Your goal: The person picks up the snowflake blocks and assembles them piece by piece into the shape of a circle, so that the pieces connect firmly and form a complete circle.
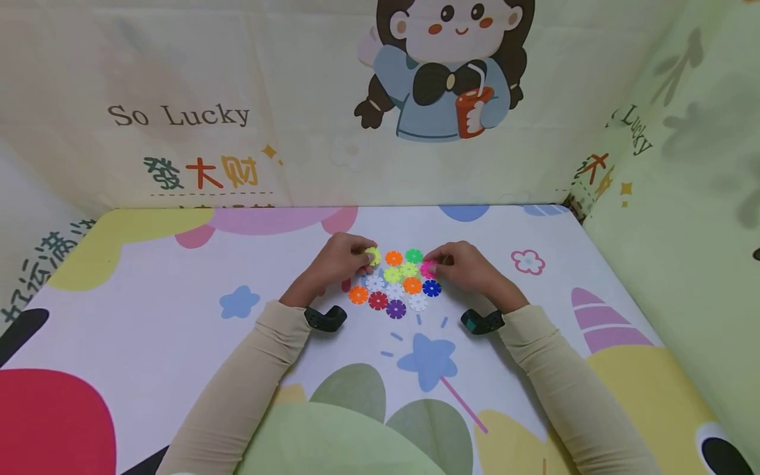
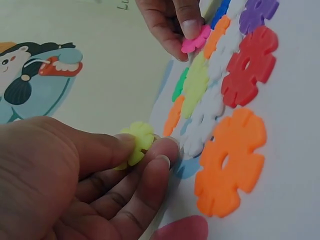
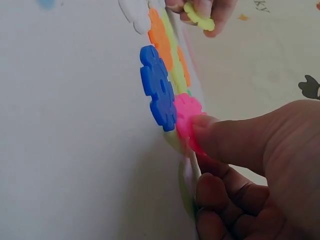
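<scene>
My left hand [image 1: 340,258] pinches a yellow snowflake disc [image 2: 141,141] between thumb and fingers, held at the left of a group of flat, notched discs. Opposite it, my right hand [image 1: 469,269] has a pink snowflake disc [image 3: 187,111] between thumb and fingers, right beside the blue disc [image 3: 159,89]. Between the hands lie a green disc [image 1: 414,254], an orange disc [image 1: 394,258] and two yellow-green ones. Nearer to me are several white discs, a red disc [image 1: 378,301], a purple disc [image 1: 396,309] and another orange disc [image 2: 232,162].
The discs lie on a table [image 1: 196,343] with a printed cartoon cover. A printed cloth [image 1: 309,132] hangs along the table's back edge, and another printed wall [image 1: 683,218] stands on the right. Dark bands [image 1: 325,319] sit at both wrists.
</scene>
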Motion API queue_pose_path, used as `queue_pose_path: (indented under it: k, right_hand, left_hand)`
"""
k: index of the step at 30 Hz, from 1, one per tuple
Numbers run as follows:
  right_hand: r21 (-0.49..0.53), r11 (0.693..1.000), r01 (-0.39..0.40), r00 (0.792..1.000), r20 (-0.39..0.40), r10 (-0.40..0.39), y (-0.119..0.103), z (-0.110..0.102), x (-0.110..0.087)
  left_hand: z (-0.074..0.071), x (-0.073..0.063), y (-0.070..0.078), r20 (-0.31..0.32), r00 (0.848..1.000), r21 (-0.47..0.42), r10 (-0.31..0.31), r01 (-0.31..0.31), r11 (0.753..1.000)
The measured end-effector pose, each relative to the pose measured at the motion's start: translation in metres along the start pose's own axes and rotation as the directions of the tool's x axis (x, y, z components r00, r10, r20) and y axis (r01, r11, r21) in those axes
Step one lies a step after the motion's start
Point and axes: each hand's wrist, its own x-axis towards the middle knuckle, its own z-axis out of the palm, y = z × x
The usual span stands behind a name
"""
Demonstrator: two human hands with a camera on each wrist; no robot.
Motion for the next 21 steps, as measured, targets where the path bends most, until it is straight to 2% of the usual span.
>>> queue_pose_path:
  k: [6,11,14,21]
  right_hand:
    - [0.006,1.000,-0.022,1.000,-0.002,0.022,0.002,-0.005,-0.002]
    - [0.043,0.999,-0.016,1.000,-0.026,0.018,0.006,-0.009,-0.005]
    - [0.080,0.997,-0.004,0.999,-0.047,0.008,0.008,-0.009,-0.006]
    - [0.160,0.987,0.023,0.998,-0.068,-0.013,0.007,-0.005,-0.007]
  left_hand:
    - [0.001,-0.003,0.004,-0.022,0.994,-0.070,-0.104,0.102,0.992]
    - [0.000,-0.004,0.007,-0.046,0.983,-0.157,-0.176,0.166,0.973]
    - [-0.002,-0.005,0.009,-0.047,0.980,-0.201,-0.195,0.182,0.963]
    - [-0.001,-0.006,0.016,-0.024,0.975,-0.219,-0.220,0.210,0.953]
